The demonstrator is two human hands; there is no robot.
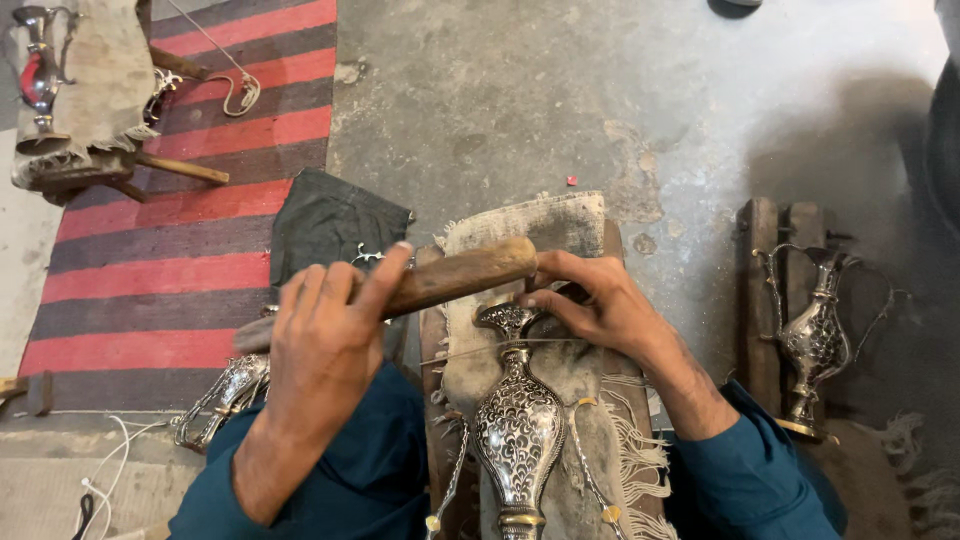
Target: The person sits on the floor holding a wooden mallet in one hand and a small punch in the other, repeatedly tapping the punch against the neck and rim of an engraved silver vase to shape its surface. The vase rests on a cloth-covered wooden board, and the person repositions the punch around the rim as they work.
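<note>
An ornate silver vase [518,420] with engraved scrollwork lies on a frayed cloth [560,225] over a wooden block, neck pointing away from me. My left hand [325,335] grips a wooden-handled tool [465,272] held across above the vase's neck. My right hand [590,300] rests its fingers at the vase's rim, pinching near the end of the tool. A thin wire [470,350] runs across the neck. Teal sleeves cover both forearms.
A second silver vase [815,340] with curved handles lies on wooden slats at right. Another vase part [225,395] lies by my left knee. A red and grey striped rug [170,240], a dark cloth [330,225] and a cloth-covered stand with a vase [40,75] are at left.
</note>
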